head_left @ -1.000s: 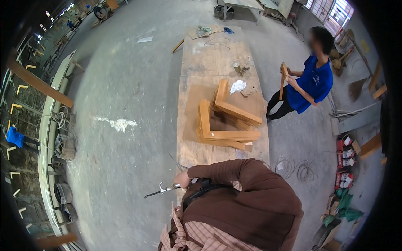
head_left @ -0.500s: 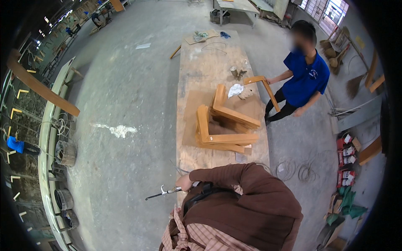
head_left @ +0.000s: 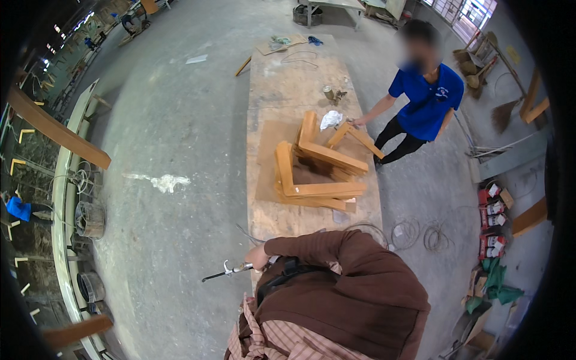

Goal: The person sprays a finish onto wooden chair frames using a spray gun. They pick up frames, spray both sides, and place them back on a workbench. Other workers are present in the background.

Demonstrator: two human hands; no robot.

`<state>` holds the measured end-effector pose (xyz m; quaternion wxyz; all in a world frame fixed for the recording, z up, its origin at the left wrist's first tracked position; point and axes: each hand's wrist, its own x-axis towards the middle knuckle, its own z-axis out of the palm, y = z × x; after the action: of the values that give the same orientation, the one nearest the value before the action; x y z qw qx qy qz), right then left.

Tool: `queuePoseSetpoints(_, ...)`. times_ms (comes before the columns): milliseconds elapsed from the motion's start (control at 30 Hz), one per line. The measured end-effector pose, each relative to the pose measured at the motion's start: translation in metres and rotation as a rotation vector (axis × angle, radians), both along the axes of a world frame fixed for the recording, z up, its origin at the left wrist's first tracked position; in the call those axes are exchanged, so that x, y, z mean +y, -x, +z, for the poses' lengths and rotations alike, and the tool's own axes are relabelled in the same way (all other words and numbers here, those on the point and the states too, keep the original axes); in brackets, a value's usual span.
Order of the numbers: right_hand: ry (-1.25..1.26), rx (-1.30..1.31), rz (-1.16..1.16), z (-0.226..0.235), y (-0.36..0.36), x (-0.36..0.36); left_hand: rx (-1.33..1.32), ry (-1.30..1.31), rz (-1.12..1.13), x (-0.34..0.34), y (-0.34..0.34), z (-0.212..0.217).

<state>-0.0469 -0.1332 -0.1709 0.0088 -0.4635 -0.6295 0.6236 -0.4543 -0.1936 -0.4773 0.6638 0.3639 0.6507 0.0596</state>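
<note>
Fingers of my right hand [head_left: 258, 257] are wrapped around the grip of a slim silver metal tool with a hooked top and a thin dark nozzle [head_left: 235, 270], which points out to the left over bare grey concrete floor [head_left: 198, 216], well apart from any wood; my left hand is not in view. Judging by how things lie, plenty is gathered: orange-brown L-shaped wooden pieces [head_left: 327, 190] sit piled in two overlapping groups on a long pale plywood table [head_left: 288, 90], with a flat brown sheet [head_left: 271, 135] under them. One more smaller, angled orange-brown wooden piece [head_left: 365, 142] is not yet let go: a co-worker's hand [head_left: 359, 122] grips it by its corner, just beyond the pile, and I cannot tell whether it touches the pieces there. Close by lies a crumpled white cloth [head_left: 330, 119]. My tool meets none of these pieces at the moment, and whether their faces are finished or have work left is too small to tell.
</note>
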Motion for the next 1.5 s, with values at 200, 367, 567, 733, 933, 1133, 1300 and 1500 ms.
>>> queuePoseSetpoints(200, -0.059, -0.049, 0.005, -0.004, 0.003, 0.000, -0.012, 0.006, -0.021, 0.007, -0.004, -0.005)
queuePoseSetpoints(367, -0.056, -0.034, -0.021, -0.007, 0.004, -0.001, -0.026, 0.009, -0.024, 0.013, -0.007, -0.011)
queuePoseSetpoints(567, -0.069, -0.022, 0.000, 0.005, 0.000, 0.000, -0.038, 0.012, -0.024, 0.014, -0.008, -0.017)
queuePoseSetpoints(733, -0.065, -0.019, -0.012, 0.011, -0.002, -0.001, -0.037, 0.014, -0.014, 0.013, -0.007, -0.016)
queuePoseSetpoints(933, -0.092, -0.020, 0.009, -0.023, 0.007, 0.004, -0.019, 0.012, -0.014, 0.010, -0.006, -0.003)
queuePoseSetpoints(1133, -0.015, 0.070, 0.015, -0.049, 0.008, 0.004, 0.012, -0.035, -0.012, 0.031, -0.053, 0.016)
queuePoseSetpoints(1300, 0.015, 0.050, 0.070, -0.066, 0.013, 0.010, -0.091, -0.113, -0.086, 0.080, -0.162, 0.015)
queuePoseSetpoints(1500, 0.064, 0.005, 0.308, -0.082, 0.006, 0.016, -0.142, -0.230, 0.012, 0.070, -0.160, 0.030)
